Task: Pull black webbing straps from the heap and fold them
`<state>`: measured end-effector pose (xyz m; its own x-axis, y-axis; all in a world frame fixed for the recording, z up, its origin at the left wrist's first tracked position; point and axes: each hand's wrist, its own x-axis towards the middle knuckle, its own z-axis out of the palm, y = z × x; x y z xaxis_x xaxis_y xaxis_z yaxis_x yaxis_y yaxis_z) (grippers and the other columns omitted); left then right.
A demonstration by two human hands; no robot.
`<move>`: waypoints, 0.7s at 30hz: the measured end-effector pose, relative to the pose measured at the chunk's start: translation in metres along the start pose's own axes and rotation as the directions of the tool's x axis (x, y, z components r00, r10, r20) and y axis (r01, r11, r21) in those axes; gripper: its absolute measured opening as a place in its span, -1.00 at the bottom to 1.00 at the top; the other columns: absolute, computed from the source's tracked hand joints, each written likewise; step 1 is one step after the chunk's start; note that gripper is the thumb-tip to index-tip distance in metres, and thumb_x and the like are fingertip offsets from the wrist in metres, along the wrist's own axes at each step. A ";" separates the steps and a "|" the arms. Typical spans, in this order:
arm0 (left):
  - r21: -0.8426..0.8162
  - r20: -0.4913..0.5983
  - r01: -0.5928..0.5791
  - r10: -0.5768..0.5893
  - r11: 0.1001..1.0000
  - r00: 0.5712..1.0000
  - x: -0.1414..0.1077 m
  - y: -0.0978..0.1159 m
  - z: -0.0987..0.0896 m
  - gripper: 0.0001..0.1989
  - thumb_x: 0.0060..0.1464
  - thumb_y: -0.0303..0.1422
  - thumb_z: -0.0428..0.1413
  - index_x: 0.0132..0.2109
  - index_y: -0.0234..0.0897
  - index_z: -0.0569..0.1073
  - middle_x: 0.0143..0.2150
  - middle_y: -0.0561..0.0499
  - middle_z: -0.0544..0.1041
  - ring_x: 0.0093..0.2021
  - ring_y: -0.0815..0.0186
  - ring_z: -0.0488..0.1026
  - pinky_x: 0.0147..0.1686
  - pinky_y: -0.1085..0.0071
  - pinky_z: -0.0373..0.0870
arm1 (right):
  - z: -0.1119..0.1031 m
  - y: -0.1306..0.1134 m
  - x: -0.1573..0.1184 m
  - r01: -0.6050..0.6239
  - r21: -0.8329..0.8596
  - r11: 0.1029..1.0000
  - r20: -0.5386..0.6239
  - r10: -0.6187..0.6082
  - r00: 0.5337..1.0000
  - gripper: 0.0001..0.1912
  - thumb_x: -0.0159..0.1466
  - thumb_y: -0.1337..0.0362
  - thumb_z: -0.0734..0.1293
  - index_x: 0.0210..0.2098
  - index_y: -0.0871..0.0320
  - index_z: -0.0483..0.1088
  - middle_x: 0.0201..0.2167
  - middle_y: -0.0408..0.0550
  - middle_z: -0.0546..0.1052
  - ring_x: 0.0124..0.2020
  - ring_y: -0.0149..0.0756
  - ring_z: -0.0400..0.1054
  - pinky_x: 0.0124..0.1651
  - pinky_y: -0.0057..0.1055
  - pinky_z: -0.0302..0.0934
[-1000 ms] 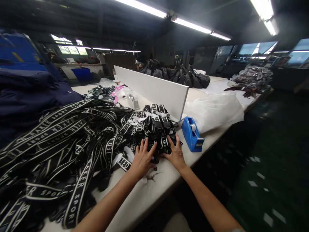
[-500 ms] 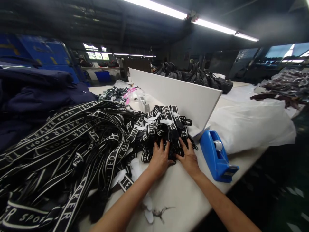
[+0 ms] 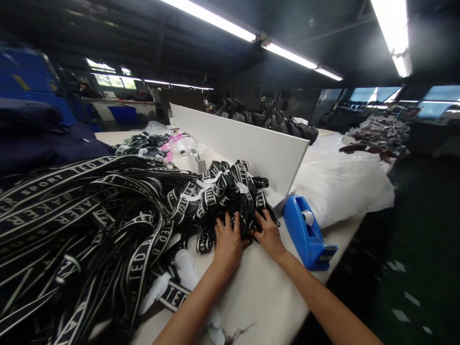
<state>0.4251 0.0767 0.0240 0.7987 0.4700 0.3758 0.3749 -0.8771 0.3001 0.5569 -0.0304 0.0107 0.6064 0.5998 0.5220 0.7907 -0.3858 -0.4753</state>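
My left hand lies with spread fingers against the near side of a heap of bundled black-and-white webbing straps. On the heap's right side, my right hand also touches it, its fingers apart and the tips partly hidden among the straps. The bundles are coiled, and some have white paper bands around them. To the left spreads a large tangle of long loose straps with lettering woven in. Neither hand is closed around a strap that I can see.
Right of my hands stands a blue tape dispenser. A white upright board runs behind the heap. White plastic sheeting covers something at right. Dark blue fabric is piled at left. White paper pieces lie by my left forearm.
The view has turned to the right, so everything sits further left in it. Both hands stay at the bundled straps, and the top coils have shifted slightly.
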 end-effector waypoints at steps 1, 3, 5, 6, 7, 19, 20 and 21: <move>0.000 0.004 0.019 -0.019 1.000 1.000 0.003 0.002 0.001 -0.14 0.07 -0.30 0.22 0.40 -0.37 0.00 0.41 -0.49 0.03 0.37 -0.45 -0.03 0.21 -0.25 0.16 | 0.002 0.003 0.003 0.004 0.001 1.000 0.000 -0.004 1.000 -0.22 0.10 0.42 0.48 0.28 -0.03 0.25 0.25 0.12 0.26 0.18 0.02 0.33 0.21 -0.10 0.28; 0.000 0.021 0.050 -0.050 0.999 0.999 0.009 0.005 0.001 -0.13 0.08 -0.29 0.22 0.41 -0.39 -0.03 0.41 -0.51 0.01 0.38 -0.43 -0.05 0.23 -0.25 0.13 | 0.006 0.008 0.010 0.016 0.000 1.000 0.006 -0.016 1.000 -0.25 0.13 0.40 0.45 0.28 -0.03 0.25 0.21 0.10 0.29 0.12 0.02 0.37 0.16 -0.09 0.31; -0.001 0.046 0.067 -0.066 0.998 0.997 0.015 0.007 -0.001 -0.12 0.09 -0.28 0.21 0.41 -0.43 -0.05 0.41 -0.54 -0.01 0.38 -0.43 -0.07 0.25 -0.26 0.09 | 0.008 0.011 0.016 0.018 -0.021 1.000 0.023 -0.017 1.000 -0.29 0.15 0.35 0.43 0.27 -0.02 0.25 0.17 0.09 0.33 0.10 0.04 0.38 0.10 -0.07 0.35; -0.003 0.062 0.068 -0.068 0.998 0.996 0.017 0.008 -0.003 -0.11 0.10 -0.26 0.21 0.41 -0.44 -0.06 0.42 -0.55 -0.02 0.38 -0.43 -0.08 0.25 -0.26 0.08 | 0.008 0.011 0.018 0.013 -0.041 0.999 0.033 -0.012 0.999 -0.31 0.17 0.31 0.43 0.27 -0.01 0.25 0.17 0.09 0.34 0.09 0.06 0.38 0.07 -0.06 0.36; -0.006 0.078 0.066 -0.066 0.998 0.995 0.017 0.008 -0.006 -0.10 0.10 -0.25 0.20 0.42 -0.45 -0.07 0.42 -0.55 -0.04 0.39 -0.42 -0.09 0.26 -0.26 0.07 | 0.008 0.011 0.020 0.007 -0.065 0.998 0.041 -0.004 0.999 -0.33 0.18 0.27 0.41 0.27 0.00 0.26 0.17 0.09 0.34 0.08 0.08 0.39 0.04 -0.05 0.38; -0.043 -0.032 -0.288 0.287 0.957 0.957 -0.213 -0.028 -0.123 -0.50 0.11 -0.66 -0.03 0.18 -0.31 0.38 0.33 -0.25 0.31 0.37 0.10 0.17 0.27 0.09 0.31 | 0.005 -0.011 -0.027 -0.034 -0.125 0.992 -0.018 0.032 0.999 -0.33 0.29 0.16 0.25 0.37 0.05 0.07 0.40 0.20 0.02 0.23 0.17 0.22 0.04 0.05 0.36; -0.043 -0.140 -0.281 0.272 0.959 0.952 -0.247 -0.030 -0.132 -0.50 0.11 -0.69 -0.05 0.15 -0.29 0.40 0.25 -0.21 0.41 0.33 0.16 0.26 0.23 0.14 0.38 | 0.002 -0.012 -0.031 -0.047 -0.093 0.994 -0.024 0.045 0.999 -0.34 0.28 0.16 0.26 0.35 0.07 0.12 0.38 0.19 0.06 0.24 0.16 0.20 0.06 0.04 0.34; -0.059 -0.212 -0.235 0.218 0.970 0.953 -0.281 -0.031 -0.139 -0.49 0.10 -0.70 -0.04 0.14 -0.26 0.42 0.18 -0.16 0.49 0.27 0.21 0.34 0.18 0.21 0.43 | -0.003 -0.014 -0.035 -0.064 -0.062 0.996 -0.040 0.062 0.997 -0.37 0.27 0.16 0.26 0.31 0.10 0.18 0.35 0.20 0.12 0.24 0.13 0.20 0.09 0.03 0.32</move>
<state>0.1241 -0.0145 0.0308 0.7428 0.2777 0.6092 0.1486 -0.9556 0.2545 0.5247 -0.0479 0.0008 0.6569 0.5462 0.5199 0.7539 -0.4665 -0.4626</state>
